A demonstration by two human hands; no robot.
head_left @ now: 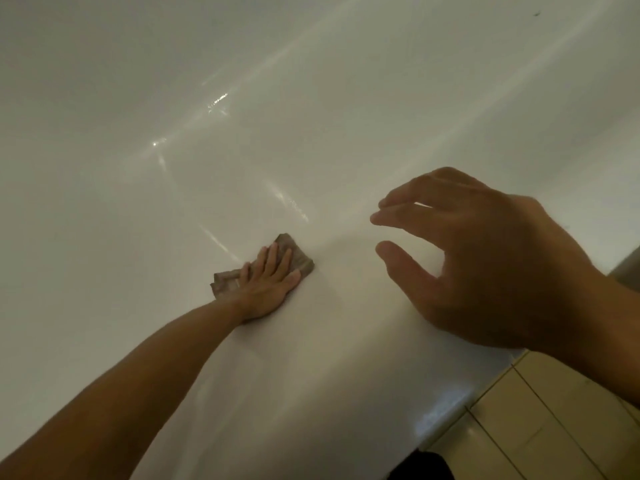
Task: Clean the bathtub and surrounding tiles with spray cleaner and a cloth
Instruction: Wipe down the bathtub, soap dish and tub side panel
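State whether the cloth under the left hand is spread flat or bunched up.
Bunched up. The cloth shows creases and rumpled edges either side of the left hand, which presses it with straight fingers.

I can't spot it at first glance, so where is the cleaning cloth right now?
In the head view the brown cloth lies left of centre on the white bathtub, pressed flat under the left hand; the right hand hovers to its right.
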